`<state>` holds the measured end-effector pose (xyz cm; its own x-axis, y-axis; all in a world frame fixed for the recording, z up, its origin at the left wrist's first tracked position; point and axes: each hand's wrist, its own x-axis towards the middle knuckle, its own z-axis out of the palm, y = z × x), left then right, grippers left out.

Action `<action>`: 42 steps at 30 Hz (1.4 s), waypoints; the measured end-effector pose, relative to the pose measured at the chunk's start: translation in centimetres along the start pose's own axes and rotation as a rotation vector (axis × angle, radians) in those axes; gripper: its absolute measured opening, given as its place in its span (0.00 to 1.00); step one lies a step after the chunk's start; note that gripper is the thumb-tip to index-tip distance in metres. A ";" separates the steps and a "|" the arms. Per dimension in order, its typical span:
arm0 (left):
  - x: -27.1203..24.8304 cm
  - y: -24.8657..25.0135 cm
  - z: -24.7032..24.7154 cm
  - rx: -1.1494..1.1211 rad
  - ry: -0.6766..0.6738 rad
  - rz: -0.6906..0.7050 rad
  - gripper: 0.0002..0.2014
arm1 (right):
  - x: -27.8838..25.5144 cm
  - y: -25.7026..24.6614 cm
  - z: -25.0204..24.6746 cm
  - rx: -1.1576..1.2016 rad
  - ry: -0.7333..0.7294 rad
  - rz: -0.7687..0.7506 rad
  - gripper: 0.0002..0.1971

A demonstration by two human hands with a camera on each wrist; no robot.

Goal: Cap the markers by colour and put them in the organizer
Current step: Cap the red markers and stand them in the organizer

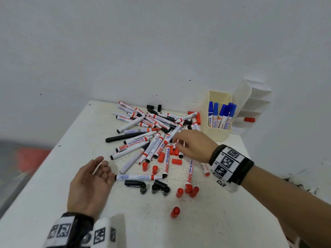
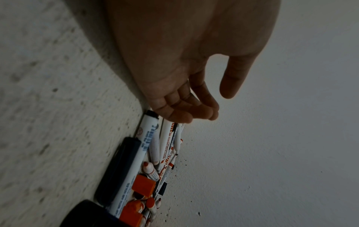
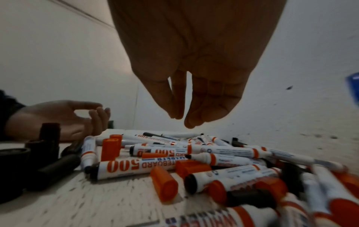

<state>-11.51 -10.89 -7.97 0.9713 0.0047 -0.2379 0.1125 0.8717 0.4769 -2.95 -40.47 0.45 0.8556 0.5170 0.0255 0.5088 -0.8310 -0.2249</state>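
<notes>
Counter: white counter point(image 1: 75, 136) against a plain wall.
Markers: uncapped pile point(image 1: 152, 133) mid-counter; organizer point(image 1: 219, 97) far right.
Hands: left hand point(image 1: 89, 187) relaxed, empty; right hand point(image 1: 193, 145) hovers, fingers drooping, holding nothing.
Risk: red caps point(image 1: 188, 190) roll off; mismatched colour.

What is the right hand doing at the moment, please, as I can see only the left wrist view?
Observer: The right hand hovers over the pile of uncapped red and black whiteboard markers, fingertips gathered, apparently empty.
Operator: Thank you. Which markers are in the organizer?
Observer: Only blue-capped markers stand in the cream plastic organizer bin, at the table's far right corner.
Operator: Is anything stored beside it?
Observer: A single red cap shows in the white tiered plastic rack.
</notes>
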 end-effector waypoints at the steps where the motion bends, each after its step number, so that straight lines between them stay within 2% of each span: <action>1: 0.0 0.0 0.1 0.001 0.011 -0.006 0.18 | 0.6 -0.5 0.3 -0.023 -0.035 -0.026 0.12; 7: -0.1 0.0 0.4 -0.020 0.037 -0.024 0.17 | 3.6 -2.8 1.7 -0.069 -0.172 -0.139 0.17; 11: -0.1 0.1 0.3 -0.018 0.042 -0.022 0.20 | 5.7 -4.2 2.1 -0.079 -0.217 -0.198 0.17; 15: 0.0 0.1 0.1 -0.017 0.054 -0.025 0.21 | 7.7 -5.3 2.5 -0.140 -0.300 -0.186 0.14; 21: 0.0 0.1 0.1 -0.023 0.061 -0.022 0.22 | 8.9 -5.6 3.2 -0.213 -0.346 -0.157 0.05; 26: 0.0 0.0 0.1 -0.017 0.058 -0.023 0.20 | 9.4 -5.3 3.2 -0.259 -0.381 -0.163 0.09; 30: -0.1 0.0 0.3 -0.018 0.063 -0.025 0.19 | 9.6 -4.6 3.0 -0.290 -0.354 -0.196 0.13; 34: -0.1 0.1 0.3 -0.013 0.066 -0.020 0.18 | 9.2 -3.6 2.5 -0.289 -0.294 -0.223 0.13; 36: -0.1 0.1 0.2 -0.011 0.065 -0.020 0.18 | 8.7 -3.4 1.6 -0.225 -0.204 -0.212 0.11; 42: -0.1 0.2 0.4 0.016 0.077 -0.025 0.17 | 4.3 -3.1 -1.5 0.159 0.141 -0.061 0.08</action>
<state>-11.54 -10.88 -7.50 0.9492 0.0209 -0.3139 0.1407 0.8643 0.4828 -0.74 -35.99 2.68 0.8341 0.5224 0.1771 0.5483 -0.7502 -0.3695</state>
